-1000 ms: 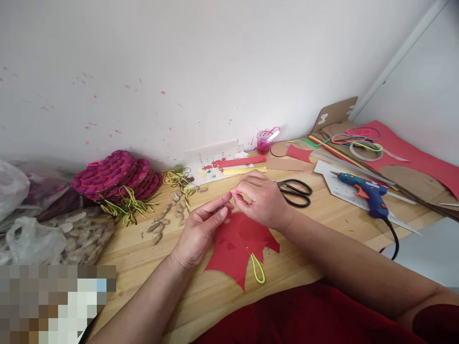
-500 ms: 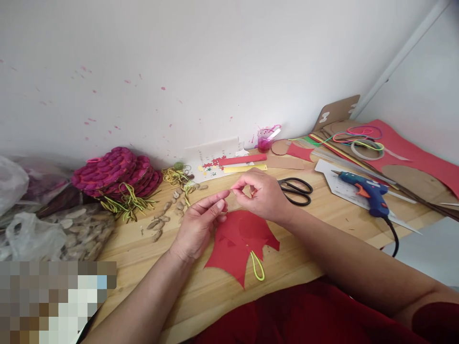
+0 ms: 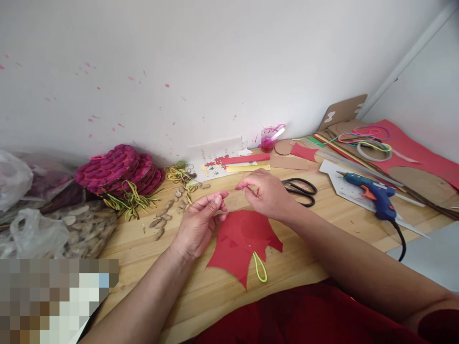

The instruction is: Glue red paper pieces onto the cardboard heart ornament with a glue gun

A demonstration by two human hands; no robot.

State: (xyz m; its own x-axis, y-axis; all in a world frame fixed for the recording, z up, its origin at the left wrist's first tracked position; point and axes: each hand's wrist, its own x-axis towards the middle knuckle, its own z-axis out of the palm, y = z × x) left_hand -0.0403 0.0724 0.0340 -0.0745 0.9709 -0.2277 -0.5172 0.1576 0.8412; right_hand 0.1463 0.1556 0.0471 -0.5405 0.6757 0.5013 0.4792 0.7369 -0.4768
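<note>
My left hand (image 3: 201, 223) is closed above the table, its thumb pressed against the fingertips; anything in the pinch is too small to make out. Opposite it, with a small gap between the fingertips, my right hand (image 3: 264, 193) has its fingers curled together, and I cannot see what they hold, if anything. Below both hands lie pointed red paper pieces (image 3: 229, 255), overlapping, with a yellow-green cord loop (image 3: 261, 267) sticking out toward me. Black-handled scissors (image 3: 304, 191) rest just beyond my right hand, partly hidden by it.
A blue glue gun (image 3: 375, 193) lies at right on white card. Stacked magenta peanut-shell pieces (image 3: 109, 169), loose peanut shells (image 3: 161, 222) and a bag of shells (image 3: 86, 234) are at left. At the back stand a cup of pink paint (image 3: 268, 139) and paper strips (image 3: 247, 168).
My fingertips, touching or nearly touching before, have come slightly apart. The view has shifted a little; the red paper and the tools lie as before.
</note>
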